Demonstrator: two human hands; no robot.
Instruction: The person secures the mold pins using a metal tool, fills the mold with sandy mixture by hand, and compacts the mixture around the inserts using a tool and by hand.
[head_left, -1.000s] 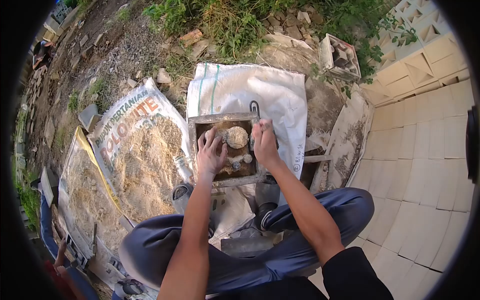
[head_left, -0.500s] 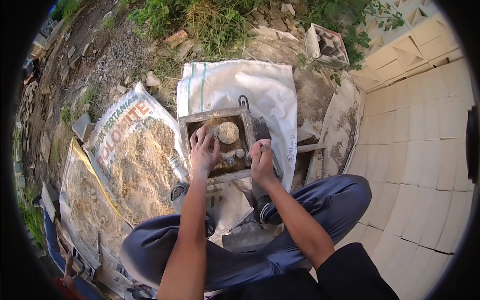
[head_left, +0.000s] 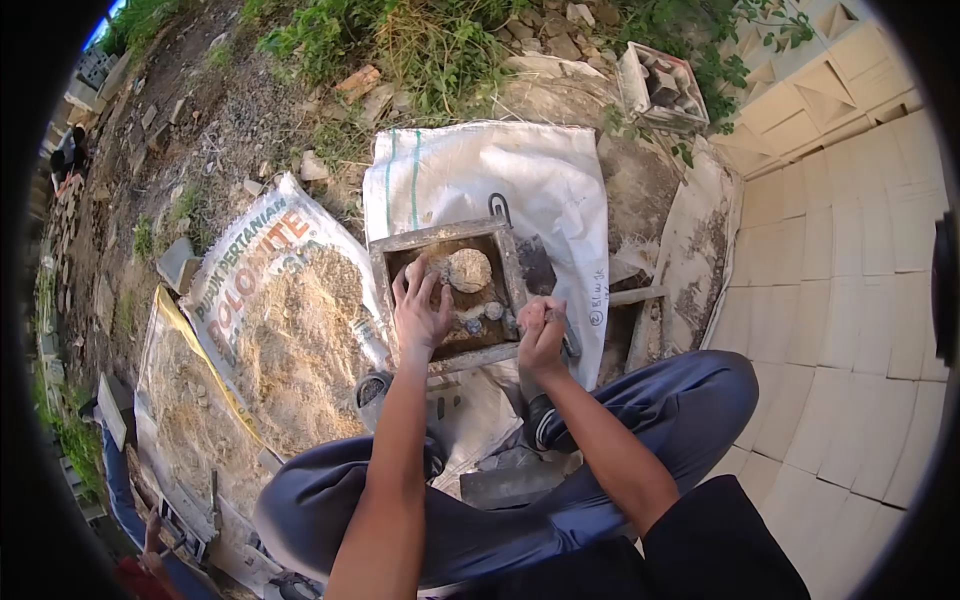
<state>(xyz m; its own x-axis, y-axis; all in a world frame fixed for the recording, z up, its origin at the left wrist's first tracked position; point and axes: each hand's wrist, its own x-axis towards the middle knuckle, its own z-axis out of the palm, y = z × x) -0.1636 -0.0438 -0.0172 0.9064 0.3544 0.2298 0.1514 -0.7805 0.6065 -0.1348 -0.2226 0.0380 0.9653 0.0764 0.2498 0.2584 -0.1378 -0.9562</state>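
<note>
A square wooden box frame (head_left: 440, 240) lies on a white sack between my feet, its inside dusted with sandy powder. Within it are a round pale disc-like lump (head_left: 469, 270) and several small grey round pieces (head_left: 493, 311). My left hand (head_left: 422, 310) reaches over the box's left side, fingers spread and bent down inside, near the round lump. At the right rim, my right hand (head_left: 541, 335) is closed in a fist; what it grips is hidden. A dark flat block (head_left: 537, 262) lies just beyond that hand.
A printed sack (head_left: 270, 250) with sandy powder spreads to the left, a grey cup-like container (head_left: 374, 390) near my knee. Pale tiles (head_left: 800, 330) are stacked at right. A box of rubble (head_left: 660, 88) stands at the back. Another person's hand (head_left: 152, 530) shows lower left.
The view has shifted slightly, moving everything a little right and down. My right fist has turned, and the greyish bit at its fingertips no longer shows. My left hand stays in the box.
</note>
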